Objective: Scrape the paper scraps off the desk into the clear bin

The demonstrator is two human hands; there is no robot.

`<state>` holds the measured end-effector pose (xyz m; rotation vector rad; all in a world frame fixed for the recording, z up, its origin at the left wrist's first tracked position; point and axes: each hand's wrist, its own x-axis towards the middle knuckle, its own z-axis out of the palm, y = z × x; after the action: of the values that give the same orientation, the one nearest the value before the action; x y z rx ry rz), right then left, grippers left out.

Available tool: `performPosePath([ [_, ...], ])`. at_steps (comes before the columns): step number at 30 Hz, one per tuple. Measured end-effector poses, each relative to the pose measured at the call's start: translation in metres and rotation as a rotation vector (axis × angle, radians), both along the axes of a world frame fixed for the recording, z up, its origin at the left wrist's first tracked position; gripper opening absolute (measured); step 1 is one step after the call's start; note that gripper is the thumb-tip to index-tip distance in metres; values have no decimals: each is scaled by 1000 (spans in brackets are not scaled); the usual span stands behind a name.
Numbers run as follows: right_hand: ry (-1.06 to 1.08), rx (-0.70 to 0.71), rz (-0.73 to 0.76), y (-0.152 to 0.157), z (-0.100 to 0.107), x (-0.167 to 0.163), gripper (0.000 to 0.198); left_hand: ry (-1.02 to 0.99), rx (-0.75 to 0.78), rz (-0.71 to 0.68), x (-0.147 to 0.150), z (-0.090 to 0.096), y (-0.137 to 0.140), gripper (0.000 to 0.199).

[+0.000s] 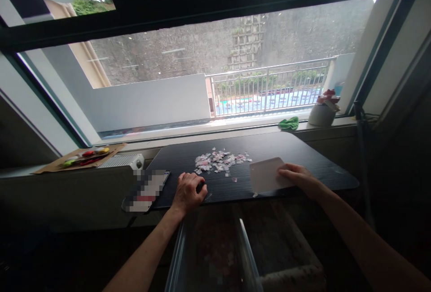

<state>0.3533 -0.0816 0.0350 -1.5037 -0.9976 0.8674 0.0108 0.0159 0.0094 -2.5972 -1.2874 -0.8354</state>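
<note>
My right hand (299, 178) grips a white flat board (266, 175) with rounded corners by its right edge, thumb on top. The board is tilted over the right part of a dark table (296, 150). My left hand (188, 191) is at the table's near edge, its fingers curled in towards the thumb; whether anything small is between them is hidden. Beyond my hands lies a loose pile of small whitish and pink pieces (218, 161), with a few strays nearer to me. A small pale scrap (255, 195) lies just below the board, by the edge.
A clear-walled bin (247, 247) stands below the table edge, with dim pieces inside. Beside it is another container (291, 269). A blurred-out phone-like object (151, 191) lies at the table's left end. A green cloth (288, 123) and a pale pot (322, 114) sit on the sill.
</note>
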Motion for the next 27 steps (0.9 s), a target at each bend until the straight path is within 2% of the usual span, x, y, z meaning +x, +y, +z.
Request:
performPosePath([
  [7, -18, -35, 30, -2, -4, 9, 25, -13, -6, -2, 1, 1, -1, 16],
  [15, -16, 51, -87, -2, 3, 2, 21, -26, 5, -11, 0, 0, 0, 15],
  [22, -17, 3, -31, -4, 4, 3, 23, -18, -5, -6, 1, 0, -1, 16],
  [27, -25, 20, -25, -6, 8, 1, 23, -31, 10, -7, 1, 0, 0, 15],
])
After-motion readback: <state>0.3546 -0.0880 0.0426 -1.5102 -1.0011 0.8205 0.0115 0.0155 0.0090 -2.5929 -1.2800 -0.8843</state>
